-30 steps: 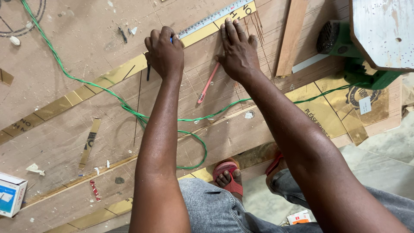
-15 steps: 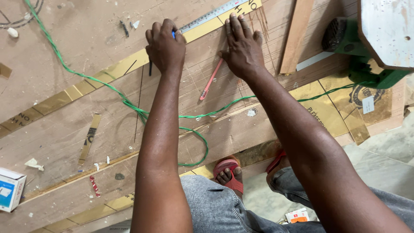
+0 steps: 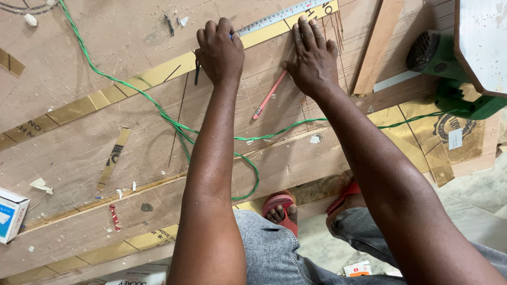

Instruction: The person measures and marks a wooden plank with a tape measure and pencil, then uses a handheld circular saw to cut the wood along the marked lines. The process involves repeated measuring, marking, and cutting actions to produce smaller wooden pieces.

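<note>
Left hand (image 3: 221, 50) fisted around a blue pen (image 3: 232, 36) beside the ruler (image 3: 274, 17); right hand (image 3: 312, 58) spread flat below the ruler.

A small white and blue box (image 3: 10, 214) is sitting at the left edge of the wooden board (image 3: 79, 63), partly cut off by the frame, and a white carton (image 3: 138, 275) with dark print is showing at the bottom edge below the board. A small white rectangular label (image 3: 454, 139) is sticking to the gold sheet (image 3: 422, 132) at the right, beside a round dark emblem (image 3: 449, 125), while a white and orange packet (image 3: 358, 269) is lying on the floor near the bottom
</note>
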